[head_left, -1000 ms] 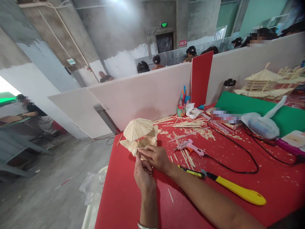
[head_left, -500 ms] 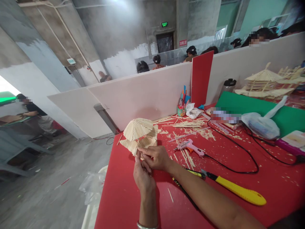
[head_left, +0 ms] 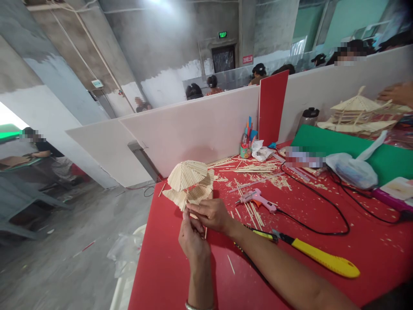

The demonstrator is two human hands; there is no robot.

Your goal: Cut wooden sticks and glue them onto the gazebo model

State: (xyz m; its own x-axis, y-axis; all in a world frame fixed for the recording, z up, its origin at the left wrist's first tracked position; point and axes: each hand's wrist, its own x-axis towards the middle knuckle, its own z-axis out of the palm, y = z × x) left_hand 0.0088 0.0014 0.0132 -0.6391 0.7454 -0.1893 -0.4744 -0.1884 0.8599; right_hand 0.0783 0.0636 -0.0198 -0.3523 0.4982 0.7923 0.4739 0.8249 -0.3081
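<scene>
A small pavilion model point(head_left: 187, 175) made of thin pale wooden sticks stands near the left edge of the red table, with a domed upper roof over a wider lower one. At its near side, my left hand point(head_left: 194, 241) is closed, thumb and fingers pinched just below the lower roof's edge. My right hand point(head_left: 213, 215) comes in from the right, its fingertips pinched at the same spot and touching the left fingers. What the fingertips hold is too small and hidden to make out. A short length of thin stick point(head_left: 205, 233) shows beside my left hand.
A pink glue gun point(head_left: 258, 199) lies right of the hands, its black cord trailing away. Nearer are a yellow-handled cutting tool point(head_left: 325, 257) and loose sticks point(head_left: 250, 206). A pen cup point(head_left: 245, 150) stands by the white partition point(head_left: 193, 125). Another stick model point(head_left: 358, 112) stands far right.
My hands have shifted very slightly at the model's near edge, and a stick end now shows beside the left hand. Another person's hand has appeared at the far-right model.
</scene>
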